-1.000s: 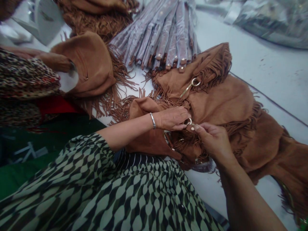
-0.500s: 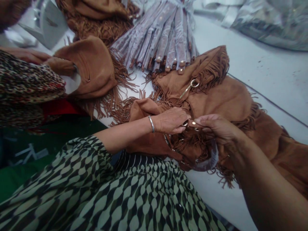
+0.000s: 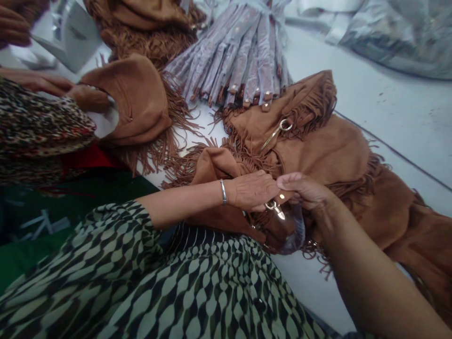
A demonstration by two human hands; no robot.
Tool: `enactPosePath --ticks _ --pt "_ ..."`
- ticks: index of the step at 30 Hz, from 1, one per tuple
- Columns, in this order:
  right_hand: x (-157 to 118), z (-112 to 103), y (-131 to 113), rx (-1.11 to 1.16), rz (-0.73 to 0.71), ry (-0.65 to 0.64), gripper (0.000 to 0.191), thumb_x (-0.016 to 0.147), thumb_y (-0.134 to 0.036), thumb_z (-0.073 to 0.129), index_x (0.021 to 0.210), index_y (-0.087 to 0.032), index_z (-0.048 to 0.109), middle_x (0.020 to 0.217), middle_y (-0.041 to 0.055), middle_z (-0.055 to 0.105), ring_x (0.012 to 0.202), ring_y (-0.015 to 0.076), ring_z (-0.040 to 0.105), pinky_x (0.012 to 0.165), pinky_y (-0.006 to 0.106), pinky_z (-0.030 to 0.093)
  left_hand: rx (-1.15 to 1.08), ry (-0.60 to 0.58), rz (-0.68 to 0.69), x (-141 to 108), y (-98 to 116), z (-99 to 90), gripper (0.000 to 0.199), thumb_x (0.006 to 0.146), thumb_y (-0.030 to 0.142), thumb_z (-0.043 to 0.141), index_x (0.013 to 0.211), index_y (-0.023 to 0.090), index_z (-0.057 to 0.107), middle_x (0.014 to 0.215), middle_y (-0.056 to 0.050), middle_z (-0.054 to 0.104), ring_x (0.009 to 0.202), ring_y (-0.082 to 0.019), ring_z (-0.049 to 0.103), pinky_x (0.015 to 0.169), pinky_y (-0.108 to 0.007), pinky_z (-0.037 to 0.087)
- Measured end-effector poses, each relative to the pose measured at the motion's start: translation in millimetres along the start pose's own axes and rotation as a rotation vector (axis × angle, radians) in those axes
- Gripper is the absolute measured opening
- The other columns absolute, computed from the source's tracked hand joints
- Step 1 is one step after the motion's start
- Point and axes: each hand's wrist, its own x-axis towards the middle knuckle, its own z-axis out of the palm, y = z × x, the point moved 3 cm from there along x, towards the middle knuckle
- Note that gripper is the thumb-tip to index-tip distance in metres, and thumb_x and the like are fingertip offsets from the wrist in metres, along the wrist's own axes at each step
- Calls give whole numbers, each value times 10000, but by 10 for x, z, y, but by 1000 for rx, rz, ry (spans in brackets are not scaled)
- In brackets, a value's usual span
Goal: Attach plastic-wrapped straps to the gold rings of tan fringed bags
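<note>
Right hand (image 3: 302,189): thumb and fingers pinching a brown strap end (image 3: 283,196) with a pale metal stud. Left hand (image 3: 251,190): palm down, fingers curled in against the same spot; fingertips hidden, so cannot tell how firmly they grip, or what. The two hands meet over the strap end, which lies between them. Just below the left fingertips, on the wearer's side: metal ring (image 3: 271,205) and pointed metal tip (image 3: 280,215).

Below the right hand, a plastic-wrapped strap loop (image 3: 300,227) hangs slack. Under and beyond the left forearm, a fringed brown bag (image 3: 218,162); beyond and to the right of the right hand, a pile of brown bags (image 3: 325,148) on the worktop (image 3: 391,108).

Risks (judgement):
- Strap end is small; a loose right pinch could let it slip down among the fringe.
- Ring looks free to swing; if the left fingers do not steady it, it could turn away from the strap.
- Slack loop could twist, or its plastic snag on nearby hardware.
- Fringe close to the hands could catch between strap and ring.
- Bare metal tip could scuff the suede-like surface if dragged.
</note>
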Motion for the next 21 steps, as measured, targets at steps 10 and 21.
enactPosePath --ticks 10,21 --pt "-199 29 -256 16 -169 339 233 567 -240 766 725 -143 625 439 -48 520 305 31 341 290 155 210 127 24 -193 38 -72 3 204 835 272 473 920 104 551 944 -137 588 910 -269 503 817 -389 352" --pt "-195 58 -142 139 -221 371 247 578 -223 759 764 -153 612 410 -55 522 279 29 324 276 143 191 12 7 -204 -19 -64 -70 382 882 474 445 979 118 541 986 -109 583 905 -243 495 823 -371 339"
